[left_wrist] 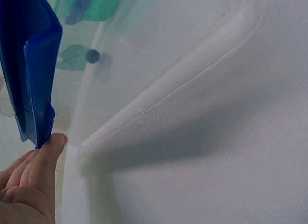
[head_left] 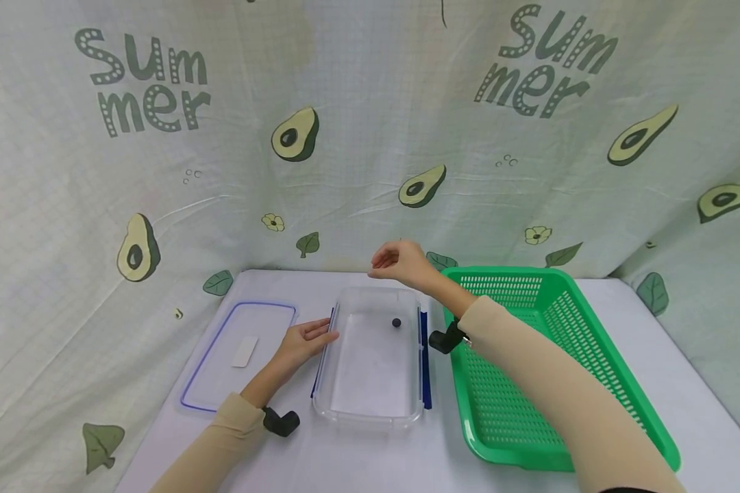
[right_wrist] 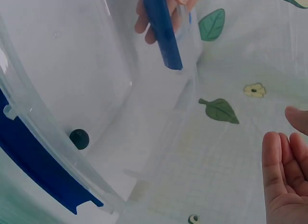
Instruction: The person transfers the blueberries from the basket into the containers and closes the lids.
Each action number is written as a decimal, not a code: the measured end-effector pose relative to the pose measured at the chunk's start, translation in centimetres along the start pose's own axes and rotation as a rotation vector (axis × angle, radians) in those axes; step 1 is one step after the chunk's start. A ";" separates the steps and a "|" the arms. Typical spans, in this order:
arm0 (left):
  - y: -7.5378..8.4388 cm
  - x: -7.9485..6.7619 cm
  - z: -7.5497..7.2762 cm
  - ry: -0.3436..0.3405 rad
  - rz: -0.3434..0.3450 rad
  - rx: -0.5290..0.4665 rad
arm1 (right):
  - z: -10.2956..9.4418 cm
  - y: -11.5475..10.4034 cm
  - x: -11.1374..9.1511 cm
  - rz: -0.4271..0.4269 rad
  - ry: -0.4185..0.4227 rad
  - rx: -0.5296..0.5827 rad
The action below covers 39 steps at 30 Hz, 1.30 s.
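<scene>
A clear plastic container [head_left: 370, 370] with blue side clips lies uncovered in the middle of the table. Inside it, toward the far right, is a small dark round ball [head_left: 397, 322], also visible in the right wrist view. My left hand [head_left: 308, 344] rests against the container's left rim, fingers fairly straight, close by the left blue clip [left_wrist: 41, 74]. Raised above the container's far end is my right hand [head_left: 403, 263], its fingers loosely bent. Nothing shows between those fingers in the right wrist view, though the hand is partly cut off there.
Right of the container stands a green plastic basket [head_left: 469, 418], under my right forearm. A clear lid with a blue seal [head_left: 200, 363] lies on the left, with a small white rectangular piece [head_left: 244, 352] within its outline. A printed curtain [head_left: 358, 137] hangs behind the table.
</scene>
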<state>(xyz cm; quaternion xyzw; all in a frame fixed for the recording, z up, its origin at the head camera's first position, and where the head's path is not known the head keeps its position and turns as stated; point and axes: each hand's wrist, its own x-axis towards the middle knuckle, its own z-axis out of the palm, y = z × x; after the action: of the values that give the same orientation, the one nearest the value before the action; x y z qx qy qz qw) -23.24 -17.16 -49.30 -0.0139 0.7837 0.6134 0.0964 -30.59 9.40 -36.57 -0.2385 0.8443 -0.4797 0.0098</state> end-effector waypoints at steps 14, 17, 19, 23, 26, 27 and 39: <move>1.5 -1.0 0.6 -0.013 -0.006 0.005 | -5.7 1.6 -3.5 0.082 0.048 0.085; 0.3 -0.2 0.5 -0.001 -0.013 0.005 | -7.1 2.3 -4.4 0.093 0.073 0.099; 0.0 -0.1 0.4 0.003 -0.011 0.005 | -8.0 3.0 -5.0 0.088 0.084 0.103; -0.1 0.0 0.2 0.002 -0.007 -0.002 | -9.4 4.2 -6.2 0.089 0.100 0.106; -0.1 0.0 0.2 -0.001 -0.005 -0.008 | -10.2 5.0 -7.1 0.110 0.118 0.105; -0.2 0.1 0.2 -0.002 -0.005 -0.010 | -10.5 5.2 -7.4 0.119 0.121 0.100; -0.2 0.1 0.2 -0.002 -0.006 -0.010 | -11.1 9.5 -10.7 0.140 0.091 0.090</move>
<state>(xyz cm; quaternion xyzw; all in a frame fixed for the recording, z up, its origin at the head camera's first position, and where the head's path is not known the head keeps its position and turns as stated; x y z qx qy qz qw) -23.27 -16.99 -49.59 -0.0163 0.7805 0.6170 0.0990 -27.58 26.78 -40.53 -0.1561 0.8360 -0.5258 0.0159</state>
